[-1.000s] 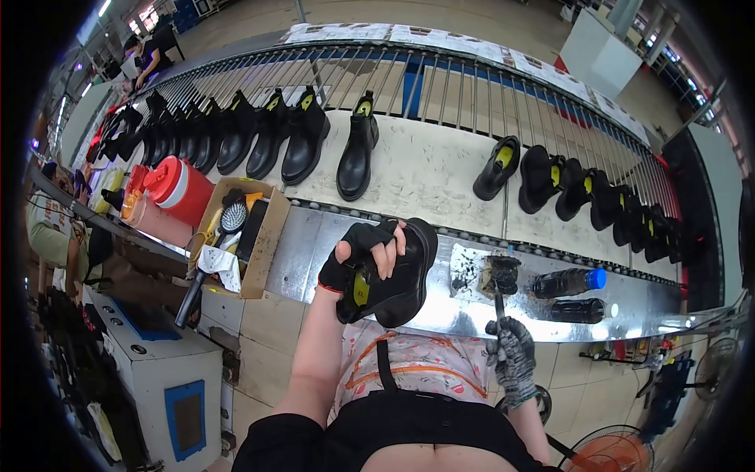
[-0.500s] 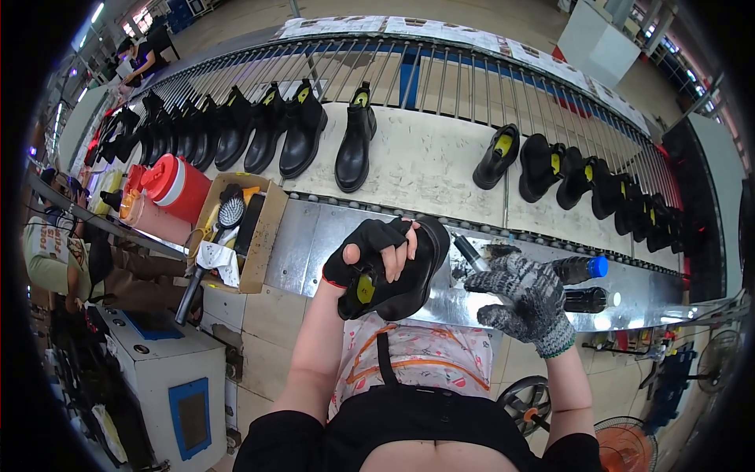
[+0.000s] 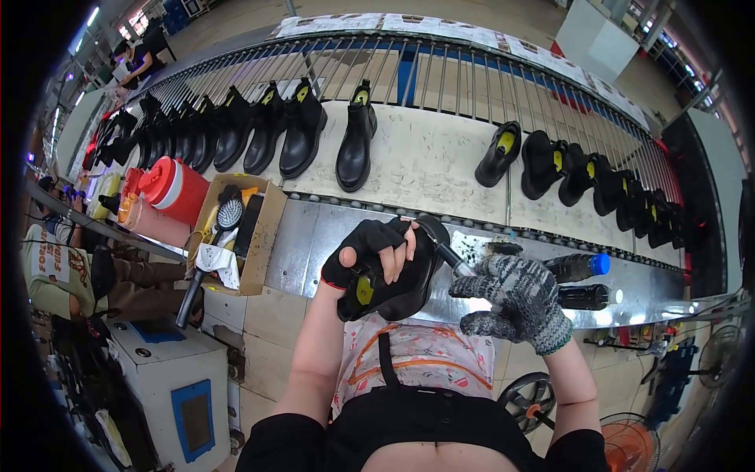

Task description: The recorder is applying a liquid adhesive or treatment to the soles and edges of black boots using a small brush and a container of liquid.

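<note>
My left hand (image 3: 381,248), in a black fingerless glove, is closed round a black ankle boot (image 3: 413,279) held over the metal ledge. The boot lies tilted on its side, its yellow-green insole showing at the opening. My right hand (image 3: 515,299), in a grey knitted glove, grips a slim black and grey pen-like tool (image 3: 454,258). Its front end meets the boot's sole edge; whether it touches cannot be made out. Beside the right hand lie a dark bottle with a blue cap (image 3: 578,268) and another with a white cap (image 3: 588,296).
Black boots (image 3: 356,141) stand in rows on the pale conveyor belt (image 3: 425,157), left and right. A cardboard box (image 3: 271,212) with brushes and a red jug (image 3: 182,189) sit at the left. A stained white sheet (image 3: 469,245) lies on the metal ledge (image 3: 303,244). A person (image 3: 59,271) is at far left.
My right hand has shifted slightly, bringing the pen-like tool leftward to the boot's sole edge. The left hand and boot have barely moved.
</note>
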### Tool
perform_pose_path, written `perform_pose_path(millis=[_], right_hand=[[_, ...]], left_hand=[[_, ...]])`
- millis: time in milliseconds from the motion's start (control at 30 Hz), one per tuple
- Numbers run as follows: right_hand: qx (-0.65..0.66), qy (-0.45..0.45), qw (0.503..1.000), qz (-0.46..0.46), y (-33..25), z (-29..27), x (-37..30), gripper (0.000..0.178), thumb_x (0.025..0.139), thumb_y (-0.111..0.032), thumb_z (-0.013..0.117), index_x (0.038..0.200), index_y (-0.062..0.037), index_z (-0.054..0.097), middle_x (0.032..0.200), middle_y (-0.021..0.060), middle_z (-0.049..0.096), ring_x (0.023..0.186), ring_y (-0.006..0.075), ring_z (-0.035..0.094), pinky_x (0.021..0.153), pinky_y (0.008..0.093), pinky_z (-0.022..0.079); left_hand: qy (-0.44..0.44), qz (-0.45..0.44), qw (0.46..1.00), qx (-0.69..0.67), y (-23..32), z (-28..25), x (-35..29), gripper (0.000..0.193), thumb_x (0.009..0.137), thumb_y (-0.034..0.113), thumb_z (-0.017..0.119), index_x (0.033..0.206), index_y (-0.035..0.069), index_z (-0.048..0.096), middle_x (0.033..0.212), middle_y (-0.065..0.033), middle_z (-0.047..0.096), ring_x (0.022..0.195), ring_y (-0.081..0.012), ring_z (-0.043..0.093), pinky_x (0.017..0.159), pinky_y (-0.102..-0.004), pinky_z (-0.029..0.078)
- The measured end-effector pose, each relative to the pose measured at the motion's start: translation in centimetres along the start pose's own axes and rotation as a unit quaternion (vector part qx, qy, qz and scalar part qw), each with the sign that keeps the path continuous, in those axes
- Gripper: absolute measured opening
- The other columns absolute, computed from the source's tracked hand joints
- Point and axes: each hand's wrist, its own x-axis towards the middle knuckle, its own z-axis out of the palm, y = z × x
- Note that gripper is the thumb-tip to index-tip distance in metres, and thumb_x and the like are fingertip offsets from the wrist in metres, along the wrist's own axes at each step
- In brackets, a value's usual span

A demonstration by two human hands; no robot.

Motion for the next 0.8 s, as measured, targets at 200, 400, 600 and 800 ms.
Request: perform_pose_path(millis=[200,400,600,800], right_hand=[[0.018,0.023,0.999,-0.013,0.6,0.6,0.2,0.047,0.072,-0.055,0.068,0.104,-0.0205,0.069,0.074,0.0041,0.053,0.068,0.0215,0.057,0.059,0.0336,0.045],[0.054,0.033,0.998,-0.019,2.2,2.2,-0.4,0.045,0.068,-0.053,0.071,0.102,-0.0246,0.07,0.085,0.0027,0.059,0.077,0.022,0.06,0.067,0.0342,0.047],[0.024,0.03,0.999,-0.023,1.9,3.9,-0.2,0.046,0.066,-0.056,0.068,0.102,-0.0279,0.069,0.084,0.0018,0.057,0.077,0.0214,0.058,0.066,0.0341,0.044],[-0.01,0.049,0.999,0.004,2.0,9.2,0.2,0.038,0.075,-0.047,0.056,0.11,-0.0334,0.065,0.081,0.0012,0.052,0.07,0.0199,0.054,0.057,0.0347,0.04]], left_hand=[[0.011,-0.007,1.0,-0.006,0.2,0.4,0.1,0.083,0.074,0.083,0.032,0.05,0.007,0.054,0.055,-0.0051,0.056,0.074,-0.0218,0.049,0.099,-0.039,0.027],[0.014,-0.007,1.0,-0.016,0.2,0.3,0.0,0.083,0.074,0.083,0.031,0.05,0.007,0.053,0.054,-0.005,0.055,0.073,-0.0212,0.049,0.098,-0.0374,0.028],[0.037,0.036,0.998,-0.027,-1.2,-2.2,-0.8,0.086,0.076,0.083,0.023,0.049,0.007,0.053,0.054,-0.0042,0.054,0.071,-0.0204,0.049,0.099,-0.0376,0.027],[0.127,0.077,0.98,-0.136,-2.6,-3.7,-2.1,0.084,0.081,0.078,0.018,0.051,0.007,0.049,0.053,-0.0038,0.048,0.077,-0.0197,0.041,0.099,-0.0347,0.023]])
